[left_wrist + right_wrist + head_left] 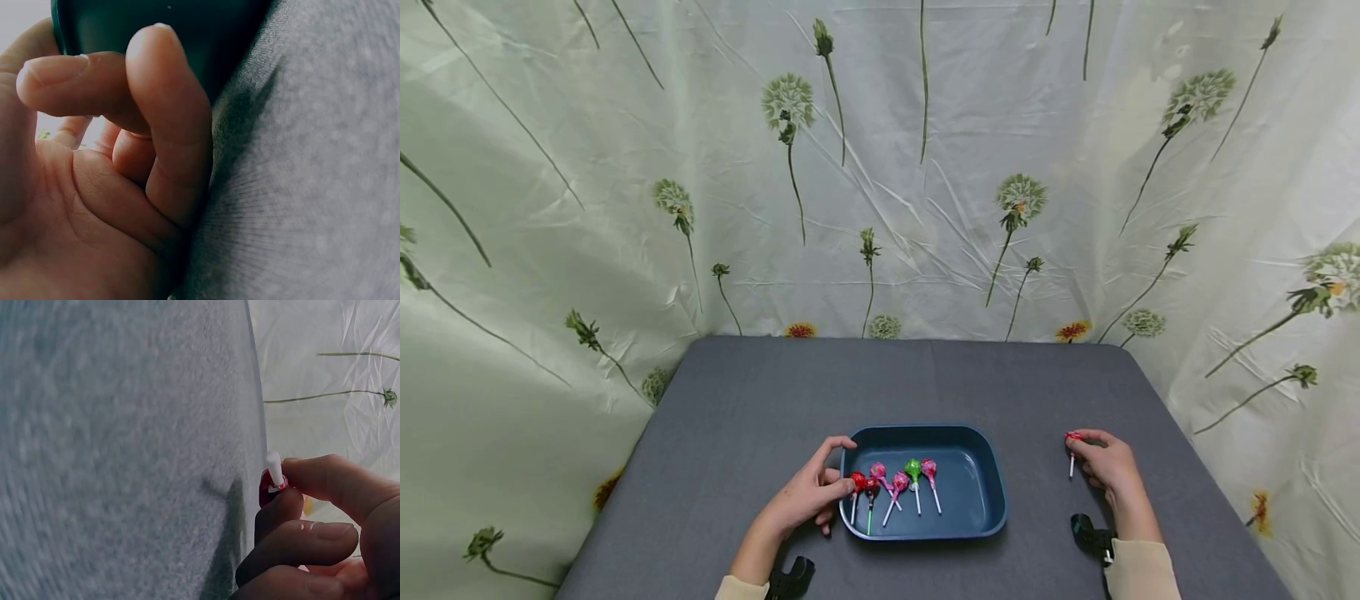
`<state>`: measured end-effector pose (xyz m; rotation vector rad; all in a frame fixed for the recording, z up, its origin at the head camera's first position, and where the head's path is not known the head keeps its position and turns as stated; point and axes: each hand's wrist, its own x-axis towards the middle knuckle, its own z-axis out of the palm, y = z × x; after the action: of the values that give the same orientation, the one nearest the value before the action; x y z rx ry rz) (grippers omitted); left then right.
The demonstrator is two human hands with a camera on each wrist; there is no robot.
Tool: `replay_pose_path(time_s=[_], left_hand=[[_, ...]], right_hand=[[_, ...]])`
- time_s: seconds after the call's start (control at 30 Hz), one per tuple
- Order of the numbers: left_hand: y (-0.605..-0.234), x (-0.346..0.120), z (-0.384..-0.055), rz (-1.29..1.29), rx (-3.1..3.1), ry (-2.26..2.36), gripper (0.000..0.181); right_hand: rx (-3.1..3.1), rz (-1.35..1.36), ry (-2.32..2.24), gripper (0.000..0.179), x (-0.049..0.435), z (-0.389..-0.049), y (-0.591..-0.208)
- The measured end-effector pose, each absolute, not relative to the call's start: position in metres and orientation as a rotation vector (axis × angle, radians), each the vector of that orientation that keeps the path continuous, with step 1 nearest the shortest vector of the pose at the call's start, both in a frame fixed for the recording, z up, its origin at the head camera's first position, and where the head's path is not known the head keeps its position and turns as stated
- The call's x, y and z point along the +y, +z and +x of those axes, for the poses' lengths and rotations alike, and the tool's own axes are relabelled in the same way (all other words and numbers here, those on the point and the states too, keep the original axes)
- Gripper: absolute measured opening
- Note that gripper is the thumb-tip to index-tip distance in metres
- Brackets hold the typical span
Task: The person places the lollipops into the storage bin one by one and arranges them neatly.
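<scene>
A dark blue tray (pixel 973 492) stands on the table with several wrapped lollipops lying in its left and middle part. Among them are a red lollipop (pixel 857 480), pink ones and a green lollipop (pixel 913 468). My left hand (pixel 808 493) holds the tray by its left side, thumb over the rim beside the red lollipop and index finger at the far left corner. In the left wrist view, other fingers (pixel 169 112) curl outside the tray wall. Off to the right, my right hand (pixel 1108 465) pinches another red lollipop (pixel 265 490) by its wrapped head, its white stick pointing toward me.
Grey cloth covers the table (pixel 760 392). Behind it and at both sides hangs a pale curtain (pixel 925 208) printed with dandelions. Black straps (pixel 1092 535) sit at both wrists.
</scene>
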<state>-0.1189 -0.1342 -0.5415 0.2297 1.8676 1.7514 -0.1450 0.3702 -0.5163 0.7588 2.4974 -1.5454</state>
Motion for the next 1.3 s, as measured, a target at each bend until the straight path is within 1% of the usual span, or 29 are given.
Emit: replay_pose_path(time_s=[0.37, 0.67, 1.03, 1.3], left_hand=[[-0.542, -0.134, -0.119, 0.226, 1.887, 1.741, 0.064], [-0.543, -0.134, -0.120, 0.214, 1.901, 1.732, 0.062], [-0.542, -0.135, -0.120, 0.226, 1.893, 1.727, 0.063], [-0.544, -0.135, -0.120, 0.219, 1.875, 1.741, 0.062]], right_hand=[[2.541, 0.706, -1.541, 0.045, 0.358, -0.139, -0.508], [2.489, 0.614, -1.648, 0.040, 0.347, -0.136, -0.497], [2.488, 0.497, -1.697, 0.041, 0.328, -0.129, -0.475], [2.490, 0.469, -1.675, 0.044, 0.309, -0.124, -0.461]])
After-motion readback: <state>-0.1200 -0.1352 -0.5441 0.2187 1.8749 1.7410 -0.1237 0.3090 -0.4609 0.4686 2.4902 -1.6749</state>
